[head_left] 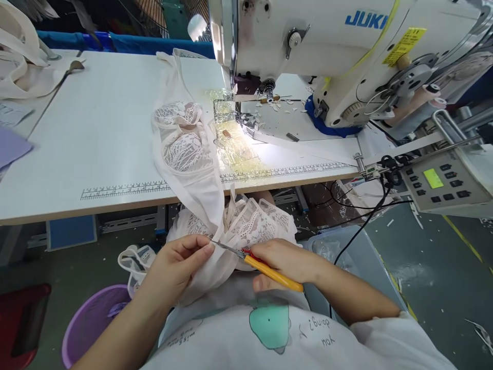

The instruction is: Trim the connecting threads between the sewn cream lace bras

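My left hand (175, 262) pinches the edge of a cream lace bra (200, 190) between thumb and fingertips. One end of this bra lies on the white table, and the rest hangs over the front edge to my lap. My right hand (283, 257) grips small scissors (275, 273) with an orange handle and some red near the pivot. Their blade tips point left and reach the fabric right at my left fingertips. More cream lace bra pieces (258, 226) are heaped on my lap, behind and between my hands. Part of the scissors is hidden by my right fingers.
A JUKI sewing machine (331, 41) stands on the white table (96, 128), with scraps around its needle area. A control panel (442, 180) juts out at right. Below are a blue-grey bin (372, 257) and a purple basket (73, 329). More bra pieces (23, 56) lie far left.
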Demonstrator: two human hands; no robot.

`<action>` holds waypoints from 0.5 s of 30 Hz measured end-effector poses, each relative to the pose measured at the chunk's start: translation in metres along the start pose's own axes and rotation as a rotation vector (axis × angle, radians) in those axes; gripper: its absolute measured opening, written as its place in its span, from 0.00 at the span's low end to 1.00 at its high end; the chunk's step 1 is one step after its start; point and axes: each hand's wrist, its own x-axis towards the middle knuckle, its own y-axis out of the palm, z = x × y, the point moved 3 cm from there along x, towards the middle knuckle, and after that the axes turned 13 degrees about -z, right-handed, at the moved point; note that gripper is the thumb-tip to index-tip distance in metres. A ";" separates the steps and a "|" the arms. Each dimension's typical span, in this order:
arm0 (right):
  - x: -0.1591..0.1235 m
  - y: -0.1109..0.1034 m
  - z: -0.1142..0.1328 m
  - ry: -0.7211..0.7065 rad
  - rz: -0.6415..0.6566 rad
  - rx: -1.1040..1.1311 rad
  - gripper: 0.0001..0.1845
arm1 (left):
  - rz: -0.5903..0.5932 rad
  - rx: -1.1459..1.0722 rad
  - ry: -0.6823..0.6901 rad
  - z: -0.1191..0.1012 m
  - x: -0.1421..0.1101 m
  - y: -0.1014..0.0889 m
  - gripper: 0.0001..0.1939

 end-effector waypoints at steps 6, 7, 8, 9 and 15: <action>0.006 -0.001 0.006 0.019 -0.009 -0.108 0.25 | 0.066 0.006 0.039 0.000 -0.001 -0.003 0.15; 0.006 -0.001 0.007 0.031 -0.011 -0.121 0.25 | 0.067 0.009 0.042 0.000 -0.001 -0.003 0.15; 0.006 -0.001 0.008 0.046 -0.014 -0.133 0.25 | 0.069 0.015 0.044 0.001 -0.001 -0.003 0.15; 0.006 0.000 0.008 0.062 -0.016 -0.145 0.25 | 0.069 0.021 0.044 0.002 -0.001 -0.003 0.15; 0.006 0.008 0.010 0.114 -0.079 -0.150 0.25 | 0.070 0.061 0.064 0.000 -0.003 -0.004 0.15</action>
